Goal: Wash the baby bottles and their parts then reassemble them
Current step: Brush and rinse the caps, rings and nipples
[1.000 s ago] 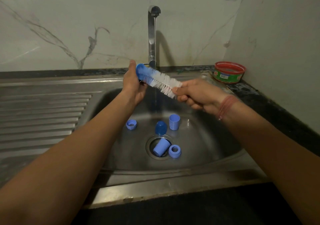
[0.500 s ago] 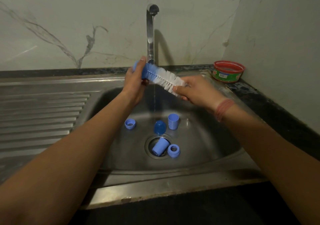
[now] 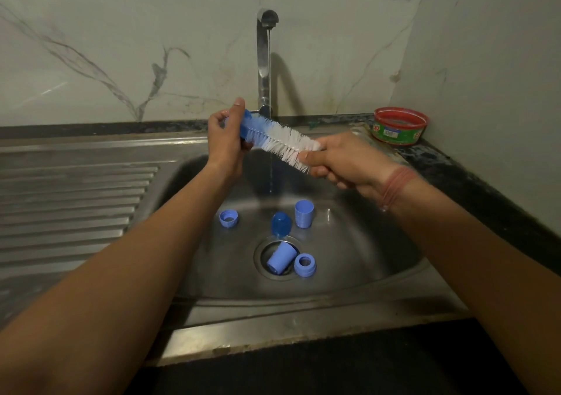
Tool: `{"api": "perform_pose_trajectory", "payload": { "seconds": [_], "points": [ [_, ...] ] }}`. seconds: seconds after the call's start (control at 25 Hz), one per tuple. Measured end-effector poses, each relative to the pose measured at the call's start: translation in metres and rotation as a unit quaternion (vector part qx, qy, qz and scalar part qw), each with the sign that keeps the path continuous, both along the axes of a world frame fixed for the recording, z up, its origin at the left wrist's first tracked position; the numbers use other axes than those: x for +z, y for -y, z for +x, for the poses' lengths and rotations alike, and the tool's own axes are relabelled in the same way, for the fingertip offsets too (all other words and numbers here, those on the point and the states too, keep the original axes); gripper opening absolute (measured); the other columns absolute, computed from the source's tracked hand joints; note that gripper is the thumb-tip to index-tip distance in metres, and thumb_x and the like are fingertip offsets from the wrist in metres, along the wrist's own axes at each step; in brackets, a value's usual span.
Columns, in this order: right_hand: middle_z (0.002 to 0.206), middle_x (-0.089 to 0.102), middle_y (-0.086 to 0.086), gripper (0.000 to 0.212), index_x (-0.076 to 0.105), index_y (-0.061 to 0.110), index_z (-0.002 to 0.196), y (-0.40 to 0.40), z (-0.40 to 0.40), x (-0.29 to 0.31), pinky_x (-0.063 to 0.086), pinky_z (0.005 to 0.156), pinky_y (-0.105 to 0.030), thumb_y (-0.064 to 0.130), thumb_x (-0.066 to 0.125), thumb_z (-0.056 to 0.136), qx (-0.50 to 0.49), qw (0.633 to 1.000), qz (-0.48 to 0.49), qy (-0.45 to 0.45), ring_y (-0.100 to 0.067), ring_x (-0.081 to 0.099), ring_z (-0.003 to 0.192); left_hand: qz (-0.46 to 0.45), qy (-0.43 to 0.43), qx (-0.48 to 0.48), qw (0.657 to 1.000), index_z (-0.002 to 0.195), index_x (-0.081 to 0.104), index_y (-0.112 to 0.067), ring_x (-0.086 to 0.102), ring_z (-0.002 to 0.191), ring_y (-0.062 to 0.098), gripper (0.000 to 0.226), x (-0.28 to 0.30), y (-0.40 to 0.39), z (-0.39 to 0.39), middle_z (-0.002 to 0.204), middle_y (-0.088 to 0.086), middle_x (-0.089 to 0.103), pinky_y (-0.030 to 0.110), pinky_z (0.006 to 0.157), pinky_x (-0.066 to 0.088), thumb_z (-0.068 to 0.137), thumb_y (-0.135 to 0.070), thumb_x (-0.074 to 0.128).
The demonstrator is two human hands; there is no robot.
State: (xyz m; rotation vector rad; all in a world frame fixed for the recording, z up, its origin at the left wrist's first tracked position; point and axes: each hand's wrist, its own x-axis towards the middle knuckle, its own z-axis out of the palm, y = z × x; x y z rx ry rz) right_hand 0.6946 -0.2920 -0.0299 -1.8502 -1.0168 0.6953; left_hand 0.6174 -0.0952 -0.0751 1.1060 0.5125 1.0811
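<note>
You've got the bottle brush (image 3: 282, 142) stretched between both hands above the sink (image 3: 379, 258), tilted so it runs down from upper left to lower right. Your left hand (image 3: 226, 142) is wrapped around the blue tip end, thumb sticking up over it, and your right hand (image 3: 340, 162) is clenched around the handle end right where the white bristles stop — can't see the handle itself, it's buried in your fist. Tap (image 3: 264, 60) is running, a thin stream dropping just behind the brush and into the basin.

The bottle parts are all down in the basin, none in your hands. A blue screw ring (image 3: 228, 218) sits open side up to the left, well apart from the others. Near the middle there's a rounded blue cap (image 3: 281, 224) with a small blue cup (image 3: 304, 213) standing upright just beside it. Another blue cup (image 3: 282, 257) lies tipped over right on the drain (image 3: 262, 262), and a second ring (image 3: 305, 264) sits touching it on the right — half on the drain's edge. A red tub (image 3: 400, 126) sits in the back right corner of the counter.
</note>
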Motion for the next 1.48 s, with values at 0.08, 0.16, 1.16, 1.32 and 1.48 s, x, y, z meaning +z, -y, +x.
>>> {"api": "perform_pose_trajectory", "payload": {
  "seconds": [0.08, 0.16, 1.16, 1.32, 1.48],
  "points": [
    [0.048, 0.039, 0.008, 0.006, 0.06, 0.017, 0.097, 0.002, 0.005, 0.0, 0.018, 0.028, -0.013, 0.018, 0.054, 0.097, 0.012, 0.989, -0.014, -0.145, 0.0, 0.023, 0.033, 0.027, 0.004, 0.001, 1.0, 0.109, 0.045, -0.014, 0.064, 0.08, 0.016, 0.028, 0.0, -0.002, -0.003, 0.097, 0.006, 0.055, 0.029, 0.068, 0.057, 0.097, -0.033, 0.06],
    [0.05, 0.035, 0.008, 0.004, 0.055, 0.017, 0.1, 0.002, 0.009, 0.001, 0.015, 0.027, -0.011, 0.017, 0.051, 0.098, 0.03, 0.971, -0.021, -0.236, 0.0, 0.02, 0.033, 0.043, 0.008, -0.002, 0.999, 0.105, 0.046, -0.015, 0.061, 0.075, 0.012, 0.02, 0.0, -0.003, -0.005, 0.093, 0.003, 0.054, 0.027, 0.066, 0.055, 0.1, -0.031, 0.056],
    [0.068, 0.062, -0.005, 0.017, 0.072, 0.023, 0.1, 0.011, 0.021, 0.003, 0.045, 0.061, -0.033, 0.027, 0.056, 0.094, 0.014, 0.887, 0.026, 0.462, -0.027, 0.061, 0.07, 0.112, -0.084, -0.077, 0.987, 0.09, 0.064, -0.016, 0.065, 0.095, 0.024, 0.021, 0.004, 0.001, -0.021, 0.104, 0.01, 0.062, 0.026, 0.068, 0.056, 0.102, -0.021, 0.048],
    [0.092, 0.071, -0.007, 0.03, 0.062, 0.04, 0.123, 0.018, 0.02, 0.009, 0.041, 0.061, -0.031, 0.031, 0.05, 0.097, -0.006, 0.808, 0.048, 0.587, -0.033, 0.065, 0.082, 0.098, -0.065, -0.084, 0.989, 0.089, 0.066, -0.016, 0.064, 0.084, 0.014, 0.017, 0.006, 0.005, -0.021, 0.095, 0.004, 0.062, 0.023, 0.068, 0.055, 0.1, -0.023, 0.054],
    [0.065, 0.062, 0.008, 0.024, 0.07, 0.029, 0.114, 0.013, 0.029, 0.006, 0.046, 0.066, -0.031, 0.029, 0.06, 0.092, 0.017, 0.895, 0.051, 0.443, -0.021, 0.061, 0.071, 0.09, -0.061, -0.095, 0.99, 0.093, 0.071, -0.021, 0.063, 0.101, 0.026, 0.016, 0.006, 0.001, -0.022, 0.115, 0.01, 0.06, 0.027, 0.071, 0.055, 0.098, -0.026, 0.056]
  ]
}}
